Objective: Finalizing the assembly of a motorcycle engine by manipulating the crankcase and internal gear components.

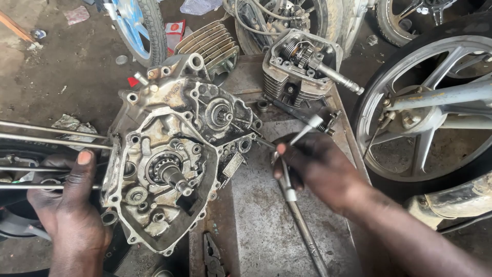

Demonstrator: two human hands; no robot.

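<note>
Left hand: I am gripping the left edge of the crankcase, fingers curled shut on its rim, thumb up beside the long studs.
Crankcase: it is lying open-side up on the left edge of the metal worktop, gear shaft facing me.
Pliers: they are lying on the worktop just below the crankcase.
Right hand: I am closing my fingers around a T-handle wrench, just right of the crankcase.
Cylinder head: it is sitting at the far end of the worktop.
Wheel: it is standing at the far right.
</note>
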